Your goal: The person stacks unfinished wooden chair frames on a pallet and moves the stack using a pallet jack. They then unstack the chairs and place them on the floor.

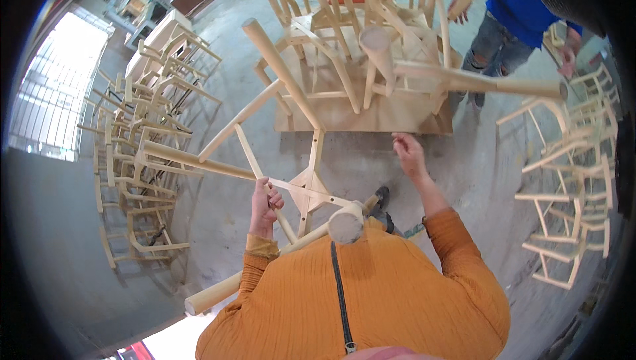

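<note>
My left hand (266, 204) is wrapped round a thin rail of a pale wooden chair frame (311, 154). The frame is tilted in front of my body, its thick round legs spreading outward and a small square wooden plate (309, 190) at the crossing of its bars. One leg's round end (346, 225) is close to my chest. My right hand (409, 154) is apart from the frame, near the front edge of a low wooden platform (371, 120). Its fingers are curled in, and whatever they may hold is too small to make out.
Several wooden chairs (324, 25) stand on the platform, with thick legs (530, 86) jutting over its right side. A person in blue (527, 9) stands at the far right, a hand near a wooden piece. Stacked chair frames line the left (142, 161) and right (576, 174).
</note>
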{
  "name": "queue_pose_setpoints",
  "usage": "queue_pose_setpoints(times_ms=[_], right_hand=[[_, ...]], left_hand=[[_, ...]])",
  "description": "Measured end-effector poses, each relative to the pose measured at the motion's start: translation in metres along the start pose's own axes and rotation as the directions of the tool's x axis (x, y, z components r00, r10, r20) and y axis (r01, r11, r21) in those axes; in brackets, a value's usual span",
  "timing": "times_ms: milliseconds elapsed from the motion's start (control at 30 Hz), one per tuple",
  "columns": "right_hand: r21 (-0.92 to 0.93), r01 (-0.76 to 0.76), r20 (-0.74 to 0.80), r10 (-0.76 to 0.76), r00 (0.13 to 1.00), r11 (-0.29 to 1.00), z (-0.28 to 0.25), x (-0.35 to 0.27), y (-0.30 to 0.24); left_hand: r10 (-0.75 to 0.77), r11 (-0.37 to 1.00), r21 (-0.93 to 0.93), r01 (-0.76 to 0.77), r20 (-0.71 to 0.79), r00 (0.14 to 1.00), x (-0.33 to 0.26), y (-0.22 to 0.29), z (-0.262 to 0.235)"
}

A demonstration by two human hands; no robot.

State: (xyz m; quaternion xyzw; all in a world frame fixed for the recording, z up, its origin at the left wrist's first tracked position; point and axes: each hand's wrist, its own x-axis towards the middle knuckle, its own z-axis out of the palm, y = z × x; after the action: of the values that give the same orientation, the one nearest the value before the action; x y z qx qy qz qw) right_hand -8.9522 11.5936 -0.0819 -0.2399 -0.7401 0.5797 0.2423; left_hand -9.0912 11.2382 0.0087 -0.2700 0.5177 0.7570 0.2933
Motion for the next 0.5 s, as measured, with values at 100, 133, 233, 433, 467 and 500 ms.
queue_pose_setpoints(times_ms=[100, 133, 233, 433, 467, 500], right_hand=[[-0.197, -0.466, -0.010, 0.473, 0.881, 0.863, 0.025, -0.072, 0.084], [0.002, -0.742, 0.028, 0.742, 0.670, 0.670, 0.036, -0.095, 0.078], [0.377, -0.926, 0.140, 0.988, 0.060, 0.002, 0.057, -0.167, 0.112], [0.638, -0.764, 0.414, 0.881, 0.229, -0.101, 0.157, -0.260, 0.109], [0.613, -0.790, 0.383, 0.886, 0.262, -0.032, 0.165, -0.272, 0.095], [0.671, -0.736, 0.386, 0.890, 0.242, -0.091, 0.173, -0.277, 0.089]], left_hand=[[-0.117, 0.993, -0.020, 0.120, 0.121, 0.986, -0.016, 0.014, -0.021], [-0.141, 0.986, -0.073, 0.153, 0.148, 0.979, -0.022, 0.012, -0.044], [-0.192, 0.974, -0.063, 0.218, 0.281, 0.940, -0.048, 0.028, -0.064], [-0.250, 0.966, 0.040, 0.255, 0.391, 0.886, -0.100, 0.056, -0.067], [-0.253, 0.962, 0.006, 0.274, 0.405, 0.879, -0.105, 0.054, -0.086], [-0.278, 0.952, 0.005, 0.307, 0.434, 0.857, -0.111, 0.056, -0.091]])
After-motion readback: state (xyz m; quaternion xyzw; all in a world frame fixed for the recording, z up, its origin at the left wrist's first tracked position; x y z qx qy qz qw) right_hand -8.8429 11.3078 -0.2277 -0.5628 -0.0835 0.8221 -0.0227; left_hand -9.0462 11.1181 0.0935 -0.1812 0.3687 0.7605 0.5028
